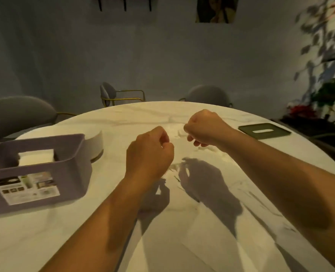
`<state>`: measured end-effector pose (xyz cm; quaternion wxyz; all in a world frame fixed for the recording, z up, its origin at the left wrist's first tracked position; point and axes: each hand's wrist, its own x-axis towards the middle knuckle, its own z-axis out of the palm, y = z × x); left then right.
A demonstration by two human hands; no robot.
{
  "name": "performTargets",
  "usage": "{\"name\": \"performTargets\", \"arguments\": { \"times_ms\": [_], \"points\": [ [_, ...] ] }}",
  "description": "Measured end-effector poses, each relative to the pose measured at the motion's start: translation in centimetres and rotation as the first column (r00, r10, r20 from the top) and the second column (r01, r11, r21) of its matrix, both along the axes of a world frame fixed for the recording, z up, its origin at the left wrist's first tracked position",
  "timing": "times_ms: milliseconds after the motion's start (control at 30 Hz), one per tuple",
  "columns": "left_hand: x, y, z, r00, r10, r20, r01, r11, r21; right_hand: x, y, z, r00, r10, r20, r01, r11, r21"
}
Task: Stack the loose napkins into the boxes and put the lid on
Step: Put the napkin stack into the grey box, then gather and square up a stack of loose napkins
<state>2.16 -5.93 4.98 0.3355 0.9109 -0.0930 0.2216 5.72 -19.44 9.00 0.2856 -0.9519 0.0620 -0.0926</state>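
Observation:
My left hand (150, 152) and my right hand (204, 128) hover above the middle of the white marble table (123, 118), fingers pinched shut. Between them hangs a thin white napkin (177, 146), each hand holding one edge; it is washed out against the tabletop. More loose white napkins (182, 222) lie flat on the table below my forearms. At the left stands an open grey-purple box (44, 185) with a white napkin stack (36, 158) inside. A dark green lid (264, 130) with a slot lies flat at the far right.
A low round white object (97, 146) sits just behind the box. Grey chairs (17, 112) with gold frames stand around the far side of the table. A plant and a dark shelf (323, 107) are at the right.

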Motion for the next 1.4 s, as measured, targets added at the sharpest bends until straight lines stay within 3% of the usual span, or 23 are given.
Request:
{"name": "performTargets", "arguments": {
  "times_ms": [167,267,467,633,833,900,967,1033,1133,1267,1400],
  "points": [
    [1.2,-4.4,-3.5,0.990,0.045,-0.133,-0.054,0.996,-0.064,-2.6,-5.7,-3.8,0.997,-0.015,0.078,0.019,0.998,-0.057],
    [1.7,-5.2,-5.0,0.988,0.041,-0.150,-0.053,0.995,-0.081,-3.3,-7.7,-5.7,0.997,-0.025,0.080,0.031,0.996,-0.080],
    [2.6,-5.2,-5.5,0.990,-0.047,-0.133,0.010,0.964,-0.266,-3.4,-8.6,-8.3,1.000,0.018,0.004,-0.017,0.989,-0.149],
    [3.0,-4.9,-5.7,0.987,-0.077,-0.141,0.010,0.907,-0.422,-2.1,-8.5,-7.6,0.999,-0.006,-0.043,0.008,0.998,0.058],
    [3.4,-4.5,-6.0,0.980,-0.143,-0.140,0.032,0.801,-0.598,-2.0,-8.2,-7.8,0.997,0.007,0.077,-0.029,0.958,0.285],
    [3.7,-4.3,-6.1,0.976,-0.159,-0.152,0.013,0.730,-0.683,-1.9,-8.9,-7.1,0.992,-0.065,0.112,0.007,0.890,0.456],
    [4.0,-4.3,-6.1,0.976,-0.160,-0.151,-0.001,0.686,-0.728,-1.8,-9.8,-6.3,0.988,-0.156,0.005,0.107,0.699,0.707],
    [4.1,-4.3,-6.2,0.978,-0.143,-0.149,-0.012,0.679,-0.734,-1.6,-10.5,-6.0,0.978,-0.192,-0.083,0.175,0.538,0.824],
    [4.3,-4.4,-6.1,0.976,-0.157,-0.151,-0.010,0.659,-0.752,-1.4,-11.3,-6.3,0.975,-0.191,-0.113,0.191,0.462,0.866],
    [4.5,-4.4,-6.2,0.977,-0.137,-0.166,-0.020,0.708,-0.706,-1.2,-11.6,-6.4,0.983,-0.131,-0.125,0.175,0.506,0.845],
    [4.0,-4.7,-5.9,0.987,-0.133,-0.093,0.038,0.748,-0.663,-0.7,-12.5,-6.3,0.923,-0.385,-0.003,0.153,0.359,0.921]
  ]
}}
